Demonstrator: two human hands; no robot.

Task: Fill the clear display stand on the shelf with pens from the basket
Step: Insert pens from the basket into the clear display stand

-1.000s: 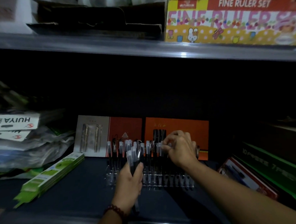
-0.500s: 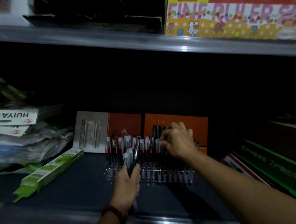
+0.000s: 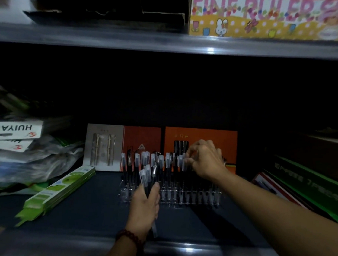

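Where the display stand (image 3: 187,199) sits: on the dark shelf (image 3: 80,210), just before orange boxes (image 3: 204,137).
Stand contents: rows of upright capped pens (image 3: 135,163).
Right hand (image 3: 207,161): fingertips pinch a pen cap (image 3: 183,163) at the stand's right rear.
Left hand (image 3: 144,205): clenched round a pen bundle (image 3: 147,176), in front of the stand.

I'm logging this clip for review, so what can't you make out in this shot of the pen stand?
All head view.
Right hand: its own curled fingers hide whether it pinches a pen.
Pens in the left hand: overlapped and blurred, uncountable.
Clear display stand: free slots lost to darkness, and the right forearm crosses its right end.
Basket: outside the frame.
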